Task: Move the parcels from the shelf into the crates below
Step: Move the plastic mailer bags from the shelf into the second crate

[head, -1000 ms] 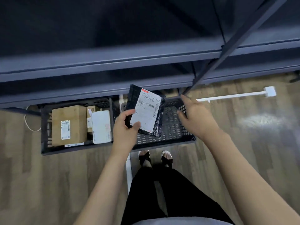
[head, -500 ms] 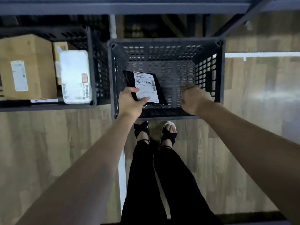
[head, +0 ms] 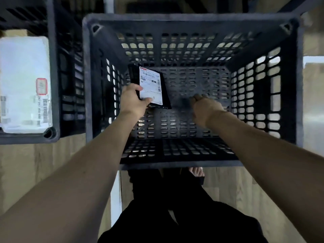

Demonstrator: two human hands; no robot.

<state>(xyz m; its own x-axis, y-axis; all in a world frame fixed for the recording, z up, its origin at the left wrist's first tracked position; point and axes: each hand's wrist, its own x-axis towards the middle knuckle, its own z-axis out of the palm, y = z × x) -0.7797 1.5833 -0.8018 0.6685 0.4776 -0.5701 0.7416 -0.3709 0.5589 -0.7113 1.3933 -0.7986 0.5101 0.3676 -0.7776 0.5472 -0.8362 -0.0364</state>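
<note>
Centre: large black perforated plastic crate (head: 192,20) on the wood-plank floor (head: 35,163).
Inside crate, left side: flat black plastic parcel with white label (head: 151,86), held by the left hand (head: 134,100).
Inside crate, middle: right hand (head: 205,106), over the crate's bottom.
Left: second black plastic crate (head: 52,85), holding a white padded parcel (head: 22,81).
Near edge: person's feet, just before the central crate.

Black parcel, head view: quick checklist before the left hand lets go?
1. Left hand grips the parcel at its near edge: ok.
2. Parcel inside the right crate, below its rim: ok.
3. Parcel resting on the crate floor: cannot tell.
4. Floor under and beside the parcel free of other parcels: ok.
5. Right hand holds nothing, apart from the parcel: ok.
6. White parcel in the left crate, out of the way: ok.
</note>
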